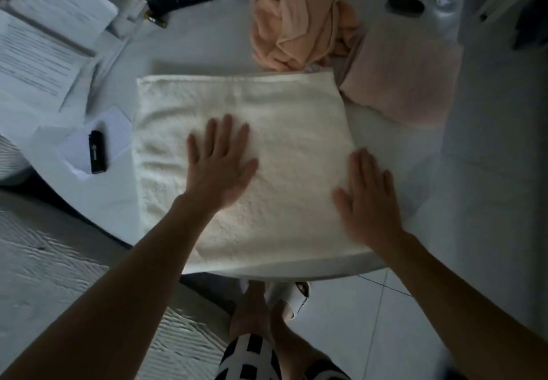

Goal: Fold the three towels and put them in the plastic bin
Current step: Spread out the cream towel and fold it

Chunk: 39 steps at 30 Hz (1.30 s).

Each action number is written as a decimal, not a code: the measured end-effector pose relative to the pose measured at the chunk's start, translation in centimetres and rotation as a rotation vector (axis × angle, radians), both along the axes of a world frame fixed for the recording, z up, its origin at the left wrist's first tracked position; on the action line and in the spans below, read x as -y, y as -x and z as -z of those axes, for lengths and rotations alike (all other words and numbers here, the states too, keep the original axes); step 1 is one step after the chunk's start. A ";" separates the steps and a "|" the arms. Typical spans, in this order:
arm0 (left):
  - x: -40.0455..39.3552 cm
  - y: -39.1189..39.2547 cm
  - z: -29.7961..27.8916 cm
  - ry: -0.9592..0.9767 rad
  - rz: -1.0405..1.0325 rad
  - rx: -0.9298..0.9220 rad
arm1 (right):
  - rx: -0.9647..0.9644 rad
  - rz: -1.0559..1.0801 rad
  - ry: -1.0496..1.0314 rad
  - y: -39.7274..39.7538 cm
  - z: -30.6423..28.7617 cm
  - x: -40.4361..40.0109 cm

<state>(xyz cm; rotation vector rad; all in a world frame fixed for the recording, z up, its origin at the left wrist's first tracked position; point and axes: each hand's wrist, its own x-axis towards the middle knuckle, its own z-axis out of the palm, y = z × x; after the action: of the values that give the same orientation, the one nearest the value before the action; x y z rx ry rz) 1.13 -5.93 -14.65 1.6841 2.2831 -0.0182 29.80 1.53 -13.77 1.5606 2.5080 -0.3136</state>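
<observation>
While I watch, my left hand [221, 161] lies flat and open on the white towel [243, 154]. My right hand [366, 194] is flat and open on its edge.

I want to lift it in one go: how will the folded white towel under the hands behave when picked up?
The white towel looks thick and soft, so it will likely sag and unfold if lifted by one edge. Its near edge reaches the table rim, so a pull could drag it off. Both the left hand and right hand lie flat on it.

A cream towel [246, 148] lies flat, folded into a rectangle. Beyond its far right corner sits a crumpled peach towel [299, 23]; right of that corner, touching, a folded pale pink towel [406, 80].
</observation>
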 end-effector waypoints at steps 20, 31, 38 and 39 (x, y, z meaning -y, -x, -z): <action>20.6 2.2 -2.2 -0.111 -0.216 0.095 | -0.354 -0.294 0.045 -4.1 0.3 2.1; 20.7 2.4 -2.7 -0.342 0.127 0.154 | -0.416 -0.460 0.033 -8.2 -3.4 0.8; 21.0 4.8 -8.1 -0.444 -0.082 0.344 | -0.461 -0.104 0.341 -8.8 -8.8 0.0; 20.5 5.4 -8.9 -0.445 -0.164 0.361 | -0.511 -0.074 0.339 -8.4 -9.5 -0.5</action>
<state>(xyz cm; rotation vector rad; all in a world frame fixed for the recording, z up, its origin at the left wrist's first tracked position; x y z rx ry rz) -4.27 -26.40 -5.74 1.5185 2.2367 0.8149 38.19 2.07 -4.29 1.3767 2.6562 -1.1896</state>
